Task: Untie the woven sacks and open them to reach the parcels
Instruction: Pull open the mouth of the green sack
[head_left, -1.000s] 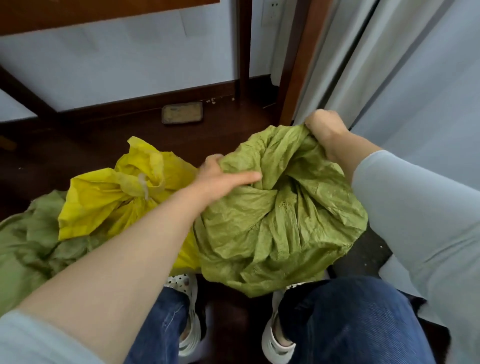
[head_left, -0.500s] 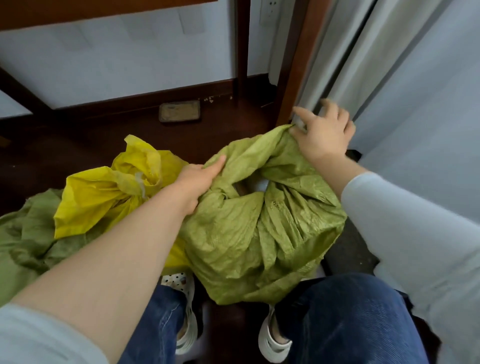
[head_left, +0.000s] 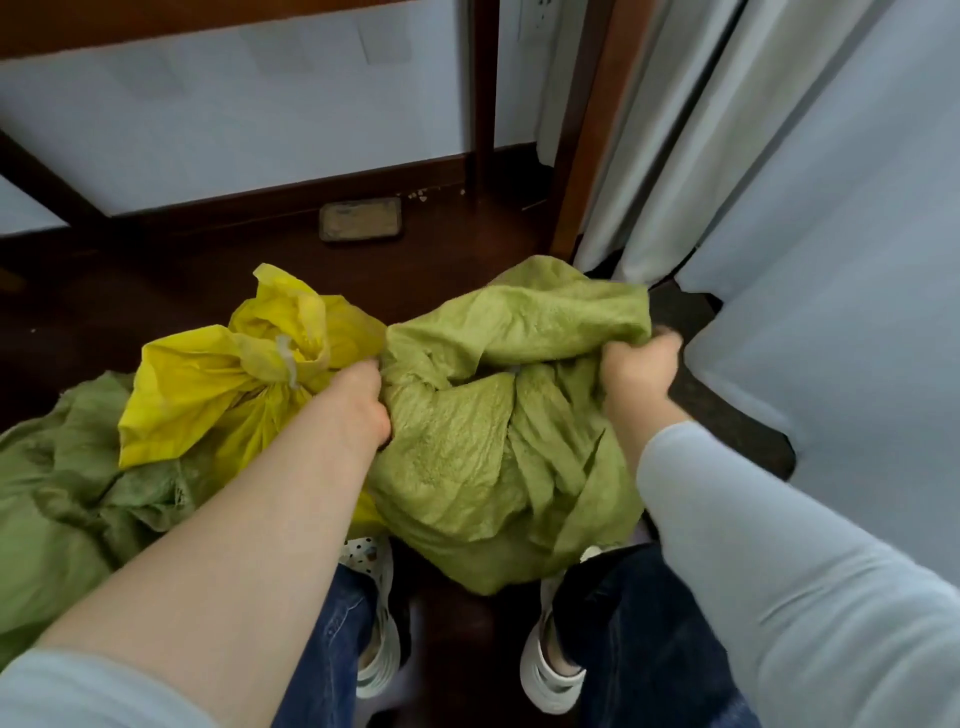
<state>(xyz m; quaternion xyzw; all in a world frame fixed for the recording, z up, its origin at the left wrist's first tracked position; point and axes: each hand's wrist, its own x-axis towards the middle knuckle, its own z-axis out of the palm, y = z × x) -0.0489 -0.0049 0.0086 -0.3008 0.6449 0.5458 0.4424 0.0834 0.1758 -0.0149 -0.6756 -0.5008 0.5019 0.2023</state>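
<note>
Dark wooden floor (head_left: 156, 312) is seen across the upper half of the frame, backed by a white wall (head_left: 234, 119) and brown furniture legs (head_left: 483, 93); pale curtains (head_left: 779, 156) are hung at the right. A small flat brownish object (head_left: 360, 222) is laid on the floor by the skirting, upper centre.

Green woven sack (head_left: 467, 457) is placed at frame centre, just above the person's sandalled feet (head_left: 550, 670). Its mouth is gaped slightly between the hands; the contents cannot be made out. The sack's left edge is gripped by the left hand (head_left: 358, 400), fingers curled into the fabric. The right edge is gripped by the right hand (head_left: 636, 371), also closed around bunched fabric, with a flap folded over above it.

Yellow sack (head_left: 218, 379) is set just left of the green one, touching it, neck cinched by a whitish tie (head_left: 288, 364). A second green sack (head_left: 62, 493) is slumped at lower left, partly under the yellow one.

Blue jeans (head_left: 649, 649) are seen at the bottom edge.
</note>
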